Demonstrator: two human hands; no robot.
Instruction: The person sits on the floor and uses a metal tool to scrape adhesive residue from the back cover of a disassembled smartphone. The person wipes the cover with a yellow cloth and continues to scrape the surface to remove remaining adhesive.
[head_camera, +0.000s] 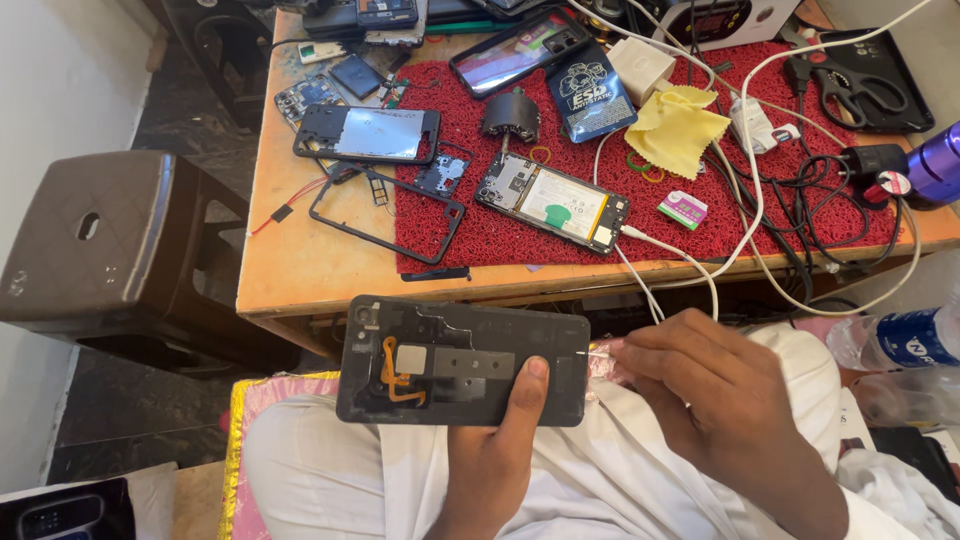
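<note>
A flat, matte black phone back cover (462, 360) with an orange flex strip is clasped over the lap by the left hand (500, 440). A thin tool, barely visible, is pinched at its edge by the right hand (700, 385), below the nubbly red mat (480, 230).

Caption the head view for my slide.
Left hand holds a black phone back cover; right hand pinches its edge.

Bright, even daylight fills the frame, strongest at the upper right, where the white wall washes out. Glare streaks the phone screen (515, 52) at top centre. Shadows are soft, darkest under the table (300, 270) at left. Focus is sharp throughout; the edges bow slightly from the wide lens.
</note>
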